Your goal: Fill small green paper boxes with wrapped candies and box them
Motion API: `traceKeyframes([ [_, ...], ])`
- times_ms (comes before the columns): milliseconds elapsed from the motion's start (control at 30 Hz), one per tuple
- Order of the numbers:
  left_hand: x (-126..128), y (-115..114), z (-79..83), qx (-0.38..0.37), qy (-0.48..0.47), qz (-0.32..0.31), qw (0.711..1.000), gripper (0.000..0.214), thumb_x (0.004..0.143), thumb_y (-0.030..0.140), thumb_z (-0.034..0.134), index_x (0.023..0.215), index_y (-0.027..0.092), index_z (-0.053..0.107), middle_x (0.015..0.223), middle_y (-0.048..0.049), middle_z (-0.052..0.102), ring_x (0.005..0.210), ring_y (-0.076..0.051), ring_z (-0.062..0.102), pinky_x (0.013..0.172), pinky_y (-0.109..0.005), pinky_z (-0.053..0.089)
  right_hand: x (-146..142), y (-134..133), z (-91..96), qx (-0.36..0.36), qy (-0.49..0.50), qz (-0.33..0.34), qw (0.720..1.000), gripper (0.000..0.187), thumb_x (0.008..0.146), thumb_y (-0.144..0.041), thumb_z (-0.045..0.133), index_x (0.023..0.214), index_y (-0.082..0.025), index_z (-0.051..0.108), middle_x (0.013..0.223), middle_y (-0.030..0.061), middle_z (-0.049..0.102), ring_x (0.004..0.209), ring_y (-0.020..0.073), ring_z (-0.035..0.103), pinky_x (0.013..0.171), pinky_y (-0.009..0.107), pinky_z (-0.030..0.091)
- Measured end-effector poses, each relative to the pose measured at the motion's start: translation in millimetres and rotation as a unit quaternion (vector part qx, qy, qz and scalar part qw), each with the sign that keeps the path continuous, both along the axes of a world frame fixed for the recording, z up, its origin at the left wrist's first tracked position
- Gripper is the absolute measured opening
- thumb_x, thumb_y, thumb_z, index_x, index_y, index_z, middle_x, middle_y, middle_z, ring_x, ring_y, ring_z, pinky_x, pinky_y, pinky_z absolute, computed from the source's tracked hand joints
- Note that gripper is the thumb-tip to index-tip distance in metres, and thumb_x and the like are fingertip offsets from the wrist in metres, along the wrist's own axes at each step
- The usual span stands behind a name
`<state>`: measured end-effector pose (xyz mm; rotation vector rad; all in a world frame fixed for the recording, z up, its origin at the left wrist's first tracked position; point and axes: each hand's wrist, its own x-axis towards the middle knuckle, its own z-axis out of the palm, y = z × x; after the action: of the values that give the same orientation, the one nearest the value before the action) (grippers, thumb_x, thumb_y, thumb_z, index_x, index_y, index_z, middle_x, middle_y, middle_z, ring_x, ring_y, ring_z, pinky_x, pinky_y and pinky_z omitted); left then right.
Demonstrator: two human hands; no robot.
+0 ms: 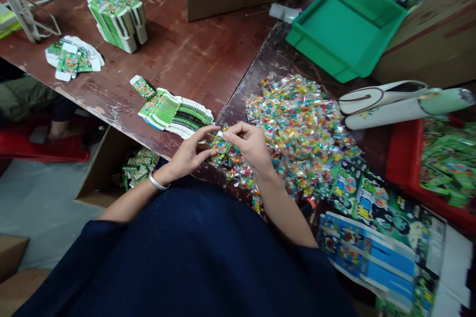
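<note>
A small green printed candy box (pixel 220 148) sits between my two hands above the table's front edge. My left hand (pixel 193 154) grips its left side between thumb and fingers. My right hand (pixel 250 147) is pinched at the top end of the box; what its fingertips hold is hidden. Just beyond my left hand lies a row of flat folded boxes (pixel 176 111), with one box (pixel 142 87) at its far end. To the right of my right hand spreads a heap of small clear packets of colourful candies (pixel 297 129).
Bundled flat boxes (pixel 118 20) stand at the back left, near a loose pile of cartons (pixel 73 58). A green tray (pixel 345 25) and white pouch (pixel 386 101) lie at right, by a red bin (pixel 405 158). Below left, a cardboard box (pixel 100 168) holds several small boxes.
</note>
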<state>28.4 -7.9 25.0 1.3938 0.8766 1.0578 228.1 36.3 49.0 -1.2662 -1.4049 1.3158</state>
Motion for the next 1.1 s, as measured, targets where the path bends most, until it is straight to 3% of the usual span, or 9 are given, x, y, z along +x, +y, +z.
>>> traceKeyframes([
  [167, 4, -1, -2.9, -0.015, -0.011, 0.046, 0.999, 0.037, 0.094, 0.028, 0.075, 0.128, 0.022, 0.062, 0.107, -0.006, 0.069, 0.088, -0.016, 0.07, 0.075, -0.026, 0.063, -16, -16, -0.1, 0.116, -0.027, -0.042, 0.992, 0.025, 0.095, -0.039, 0.071, 0.075, -0.024, 0.074, 0.087, 0.0033, 0.079, 0.082, 0.0187, 0.071, 0.08, 0.038, 0.059],
  [267, -14, -6, 2.9, -0.041, 0.009, 0.051, 0.998, 0.034, 0.092, 0.03, 0.076, 0.123, 0.022, 0.063, 0.104, -0.0043, 0.069, 0.08, -0.014, 0.069, 0.071, -0.025, 0.061, -17, -27, -1.8, 0.13, -0.039, 0.018, 0.991, 0.03, 0.104, -0.042, 0.059, 0.094, -0.026, 0.082, 0.111, 0.006, 0.081, 0.107, 0.0227, 0.075, 0.098, 0.044, 0.061],
  [367, -70, -18, 20.5, -0.062, 0.121, 0.025, 0.99, 0.033, 0.093, 0.028, 0.073, 0.125, 0.024, 0.067, 0.111, -0.0072, 0.073, 0.09, -0.019, 0.073, 0.08, -0.031, 0.061, -3, -34, -6.4, 0.074, -0.031, 0.083, 0.993, 0.033, 0.101, -0.046, 0.065, 0.129, -0.032, 0.075, 0.141, 0.0079, 0.072, 0.122, 0.0254, 0.072, 0.092, 0.044, 0.066],
  [433, -120, -31, 33.5, -0.091, 0.234, 0.023, 0.968, 0.028, 0.094, 0.031, 0.07, 0.122, 0.026, 0.07, 0.11, -0.0074, 0.076, 0.095, -0.023, 0.075, 0.081, -0.032, 0.06, 10, -33, -11.4, 0.043, -0.021, 0.055, 0.997, 0.045, 0.098, -0.046, 0.069, 0.141, -0.034, 0.067, 0.14, 0.0095, 0.072, 0.115, 0.0249, 0.075, 0.081, 0.041, 0.068],
  [567, -198, -39, 42.6, -0.126, 0.423, 0.024, 0.897, 0.037, 0.082, 0.039, 0.077, 0.117, 0.03, 0.076, 0.112, -0.0068, 0.08, 0.098, -0.028, 0.074, 0.087, -0.036, 0.056, 32, -21, -23.1, 0.033, -0.052, -0.009, 0.998, 0.029, 0.097, -0.046, 0.069, 0.114, -0.025, 0.078, 0.113, 0.0089, 0.081, 0.098, 0.025, 0.078, 0.074, 0.039, 0.067],
  [667, -212, -1, 32.7, -0.099, 0.46, 0.146, 0.87, 0.041, 0.082, 0.049, 0.076, 0.116, 0.026, 0.074, 0.107, -0.0093, 0.079, 0.099, -0.031, 0.072, 0.09, -0.037, 0.053, 33, -9, -26.8, 0.048, -0.092, -0.007, 0.995, 0.029, 0.094, -0.047, 0.071, 0.109, -0.023, 0.079, 0.105, 0.0089, 0.082, 0.091, 0.0257, 0.078, 0.074, 0.04, 0.065],
  [833, -194, 114, 6.3, -0.082, 0.415, 0.389, 0.818, 0.041, 0.081, 0.038, 0.083, 0.108, 0.018, 0.061, 0.107, -0.018, 0.073, 0.12, -0.039, 0.063, 0.097, -0.042, 0.046, 27, 6, -28.4, 0.118, -0.207, -0.024, 0.971, 0.025, 0.096, -0.042, 0.065, 0.103, -0.022, 0.078, 0.102, 0.0088, 0.081, 0.081, 0.024, 0.074, 0.078, 0.042, 0.062],
  [967, -178, 171, -11.8, -0.13, 0.434, 0.417, 0.788, 0.061, 0.076, 0.038, 0.093, 0.113, 0.012, 0.052, 0.114, -0.0168, 0.067, 0.138, -0.039, 0.05, 0.111, -0.045, 0.035, 32, 13, -41.9, 0.14, -0.327, 0.015, 0.934, 0.019, 0.096, -0.031, 0.06, 0.1, -0.022, 0.077, 0.1, 0.0089, 0.08, 0.084, 0.0252, 0.073, 0.083, 0.042, 0.059],
  [1100, -183, 180, -20.7, -0.141, 0.439, 0.412, 0.786, 0.057, 0.076, 0.039, 0.095, 0.091, 0.015, 0.046, 0.096, 0.0, 0.06, 0.126, -0.024, 0.053, 0.107, -0.033, 0.032, 29, 23, -56.1, 0.141, -0.446, 0.038, 0.883, 0.021, 0.097, -0.024, 0.06, 0.109, -0.022, 0.076, 0.108, 0.0126, 0.078, 0.1, 0.0308, 0.07, 0.091, 0.045, 0.056],
])
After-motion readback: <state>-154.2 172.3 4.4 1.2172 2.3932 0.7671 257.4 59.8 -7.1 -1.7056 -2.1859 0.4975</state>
